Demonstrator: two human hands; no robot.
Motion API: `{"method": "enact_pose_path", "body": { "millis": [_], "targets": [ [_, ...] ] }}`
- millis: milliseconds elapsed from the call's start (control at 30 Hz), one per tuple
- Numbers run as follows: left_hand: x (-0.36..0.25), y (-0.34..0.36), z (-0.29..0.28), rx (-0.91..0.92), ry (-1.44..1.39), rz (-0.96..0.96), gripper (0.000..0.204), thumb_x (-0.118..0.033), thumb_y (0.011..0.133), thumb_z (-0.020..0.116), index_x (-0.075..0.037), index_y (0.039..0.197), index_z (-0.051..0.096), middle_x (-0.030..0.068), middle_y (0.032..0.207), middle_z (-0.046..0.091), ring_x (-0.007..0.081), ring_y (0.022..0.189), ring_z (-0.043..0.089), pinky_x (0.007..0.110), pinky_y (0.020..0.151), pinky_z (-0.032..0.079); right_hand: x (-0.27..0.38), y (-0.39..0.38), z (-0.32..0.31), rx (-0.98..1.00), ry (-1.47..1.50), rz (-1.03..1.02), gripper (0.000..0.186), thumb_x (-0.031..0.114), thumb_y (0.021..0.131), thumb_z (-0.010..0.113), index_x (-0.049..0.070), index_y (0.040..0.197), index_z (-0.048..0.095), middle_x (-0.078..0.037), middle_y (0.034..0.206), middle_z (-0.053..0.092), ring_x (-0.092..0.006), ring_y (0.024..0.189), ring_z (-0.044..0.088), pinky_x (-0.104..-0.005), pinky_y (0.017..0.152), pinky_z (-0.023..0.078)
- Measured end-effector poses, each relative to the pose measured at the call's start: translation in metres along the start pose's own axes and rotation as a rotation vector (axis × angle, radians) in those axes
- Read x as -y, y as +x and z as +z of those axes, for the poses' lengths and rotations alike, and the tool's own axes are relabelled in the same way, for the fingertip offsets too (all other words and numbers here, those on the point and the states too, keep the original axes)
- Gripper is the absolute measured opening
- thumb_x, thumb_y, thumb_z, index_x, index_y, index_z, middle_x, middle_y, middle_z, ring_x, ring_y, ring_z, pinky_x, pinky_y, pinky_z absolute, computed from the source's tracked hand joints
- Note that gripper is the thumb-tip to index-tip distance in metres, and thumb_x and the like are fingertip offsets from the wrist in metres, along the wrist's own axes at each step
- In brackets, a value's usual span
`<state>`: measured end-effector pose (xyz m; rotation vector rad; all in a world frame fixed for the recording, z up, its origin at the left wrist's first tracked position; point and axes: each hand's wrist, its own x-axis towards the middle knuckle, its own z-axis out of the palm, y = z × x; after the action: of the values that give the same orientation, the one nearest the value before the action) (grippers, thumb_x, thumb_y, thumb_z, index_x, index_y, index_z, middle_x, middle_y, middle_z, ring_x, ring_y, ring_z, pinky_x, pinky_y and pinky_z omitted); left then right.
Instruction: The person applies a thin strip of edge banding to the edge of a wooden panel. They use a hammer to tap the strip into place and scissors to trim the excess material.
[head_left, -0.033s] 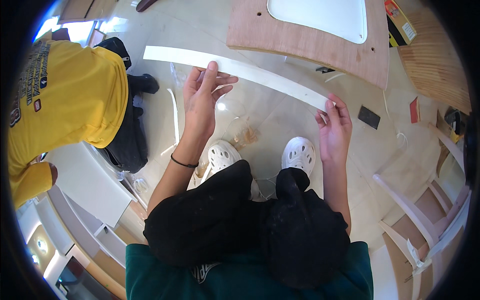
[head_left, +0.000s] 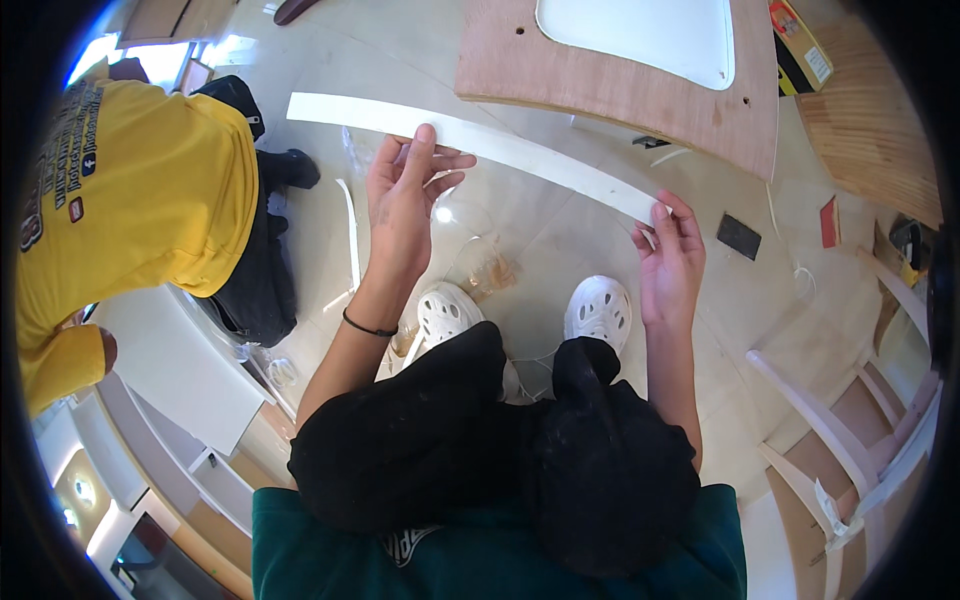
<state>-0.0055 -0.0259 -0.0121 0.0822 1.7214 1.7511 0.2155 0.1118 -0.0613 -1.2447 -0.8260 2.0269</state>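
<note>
A long, flat white strip [head_left: 530, 158] stretches between my two hands above the floor. My left hand [head_left: 405, 195] pinches it left of its middle, thumb on top and fingers underneath, while the strip's far left end sticks out free. At the strip's right end, my right hand [head_left: 672, 245] grips it between thumb and fingers. Just beyond the strip stands a plywood panel [head_left: 610, 70] with a white inset basin-like shape [head_left: 640, 35]. Whether the strip touches the panel's edge cannot be told; it appears apart.
To my left a person in a yellow shirt [head_left: 150, 190] bends over a white board [head_left: 180, 365]. A dark rectangular pad [head_left: 738, 235] and a red piece [head_left: 829, 221] lie on the floor at right, near a wooden chair frame [head_left: 830, 420]. A thin white offcut [head_left: 350, 235] lies left.
</note>
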Motion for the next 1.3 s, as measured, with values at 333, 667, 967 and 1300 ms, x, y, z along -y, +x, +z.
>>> {"method": "enact_pose_path", "body": {
  "millis": [333, 667, 967, 1300],
  "targets": [
    [-0.008, 0.008, -0.006, 0.048, -0.047, 0.128, 0.019, -0.026, 0.103, 0.053, -0.008, 0.106, 0.058, 0.0057, 0.092, 0.066, 0.0164, 0.085, 0.068, 0.026, 0.073, 0.053, -0.001, 0.005, 0.008, 0.055, -0.073, -0.119, 0.020, 0.013, 0.094, 0.067, 0.005, 0.112, 0.064, 0.002, 0.088, 0.059, -0.0053, 0.082, 0.055, -0.0234, 0.078, 0.048],
    [-0.020, 0.000, -0.008, 0.041, -0.070, 0.286, 0.022, -0.027, 0.103, 0.053, -0.005, 0.104, 0.055, 0.0045, 0.089, 0.063, 0.0145, 0.077, 0.063, 0.028, 0.072, 0.051, -0.017, -0.004, 0.009, 0.171, -0.298, -0.154, 0.014, 0.009, 0.092, 0.067, 0.003, 0.104, 0.066, 0.001, 0.090, 0.059, -0.0074, 0.082, 0.054, -0.0226, 0.077, 0.045],
    [-0.050, -0.026, -0.002, 0.139, 0.341, 0.464, 0.021, -0.022, 0.100, 0.058, -0.002, 0.095, 0.057, 0.0044, 0.085, 0.062, 0.0106, 0.071, 0.059, 0.028, 0.070, 0.049, 0.011, -0.027, 0.036, 0.438, -0.898, -0.550, 0.020, 0.012, 0.087, 0.071, 0.003, 0.104, 0.065, -0.006, 0.104, 0.062, -0.0166, 0.091, 0.061, -0.0303, 0.081, 0.049],
    [-0.061, -0.052, 0.077, 0.660, 1.010, 1.205, 0.023, -0.019, 0.081, 0.072, -0.005, 0.091, 0.056, 0.0067, 0.078, 0.051, 0.0212, 0.064, 0.057, 0.033, 0.055, 0.047, 0.009, -0.048, 0.069, 0.545, -0.752, -0.658, 0.033, 0.017, 0.086, 0.072, 0.004, 0.112, 0.055, -0.008, 0.097, 0.060, -0.0202, 0.087, 0.061, -0.0316, 0.076, 0.050]
  ]
}}
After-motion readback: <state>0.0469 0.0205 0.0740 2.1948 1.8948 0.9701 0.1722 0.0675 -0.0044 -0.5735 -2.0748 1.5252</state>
